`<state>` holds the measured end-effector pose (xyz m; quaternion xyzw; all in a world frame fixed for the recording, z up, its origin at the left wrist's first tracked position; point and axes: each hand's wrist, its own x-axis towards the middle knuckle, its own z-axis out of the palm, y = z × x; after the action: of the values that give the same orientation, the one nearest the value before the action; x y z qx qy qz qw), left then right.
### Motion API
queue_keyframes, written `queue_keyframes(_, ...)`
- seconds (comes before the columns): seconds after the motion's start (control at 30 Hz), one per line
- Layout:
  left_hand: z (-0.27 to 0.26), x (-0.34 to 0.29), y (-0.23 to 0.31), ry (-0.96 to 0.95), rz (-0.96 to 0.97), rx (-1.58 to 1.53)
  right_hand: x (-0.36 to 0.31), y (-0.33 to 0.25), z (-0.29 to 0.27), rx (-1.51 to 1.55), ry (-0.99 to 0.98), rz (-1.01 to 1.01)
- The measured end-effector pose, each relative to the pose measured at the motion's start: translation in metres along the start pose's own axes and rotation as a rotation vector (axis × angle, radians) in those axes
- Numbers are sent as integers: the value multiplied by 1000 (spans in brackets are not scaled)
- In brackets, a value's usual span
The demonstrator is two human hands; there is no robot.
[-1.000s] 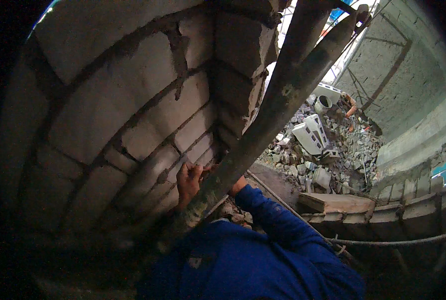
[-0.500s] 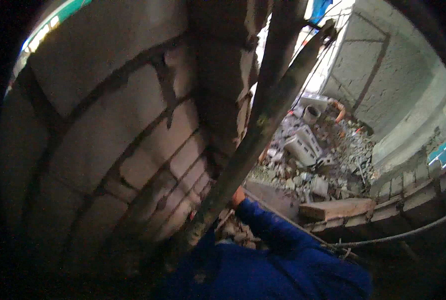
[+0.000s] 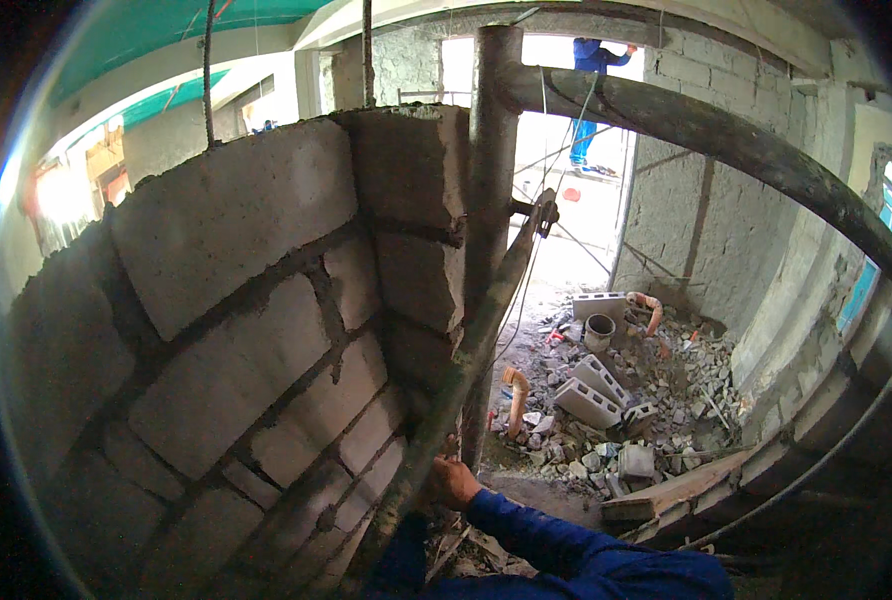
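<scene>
My right hand (image 3: 456,483), at the end of a blue sleeve, is closed beside the diagonal scaffold brace (image 3: 451,375), low against the block wall. Its fingertips are partly hidden by the brace, so what they hold cannot be made out. Behind the brace's lower end shows a bit of dark blue sleeve (image 3: 398,555); my left hand is not visible. The brace runs up to the upright scaffold pipe (image 3: 493,150). To the left, the grey block wall (image 3: 231,375) has dark mortar joints.
A thick horizontal pipe (image 3: 726,130) curves across the upper right. Rubble (image 3: 576,455) covers the floor beyond, with hollow blocks (image 3: 588,402) and an orange pipe elbow (image 3: 514,395). A cable (image 3: 816,480) hangs at lower right. Another person (image 3: 588,100) stands in the far opening.
My view has tilted up, bringing the wall top, horizontal pipe and far person into sight. More of my right hand shows beside the brace.
</scene>
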<state>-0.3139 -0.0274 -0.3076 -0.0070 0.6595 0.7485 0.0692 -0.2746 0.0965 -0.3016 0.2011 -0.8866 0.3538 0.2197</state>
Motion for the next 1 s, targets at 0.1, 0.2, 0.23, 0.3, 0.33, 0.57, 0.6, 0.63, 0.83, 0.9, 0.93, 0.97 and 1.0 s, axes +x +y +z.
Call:
queue_keyframes(0.1,1,-1,-3,-5,-2,6,-7,0,1,155,30,40)
queue_keyframes(0.2,2,-3,-6,-4,-4,12,-13,3,5,124,37,87)
queue_keyframes(0.23,2,-3,-7,-8,-3,13,-15,5,8,136,-17,133)
queue_keyframes(0.3,3,-4,-8,-8,-4,15,-15,10,18,110,-33,139)
queue_keyframes(0.33,3,-4,-8,-10,-9,15,-17,13,20,85,-31,165)
queue_keyframes(0.57,6,-5,-14,-18,-9,15,-19,-8,-1,185,-79,242)
queue_keyframes(0.6,7,-6,-15,-19,-7,13,-18,-15,-8,139,-94,198)
queue_keyframes(0.63,7,-6,-16,-21,-6,12,-17,-22,-13,76,-56,187)
queue_keyframes(0.83,9,-9,-17,-22,11,12,-12,-28,-14,81,0,204)
queue_keyframes(0.9,9,-10,-18,-23,27,10,-11,-18,-9,51,-86,199)
queue_keyframes(0.93,8,-11,-19,-21,32,11,-13,-15,-7,108,-42,188)
queue_keyframes(0.97,9,-11,-20,-22,54,7,-14,-11,-6,156,-23,181)
queue_keyframes(1.0,8,-12,-22,-19,54,9,-16,-9,-6,186,-12,195)
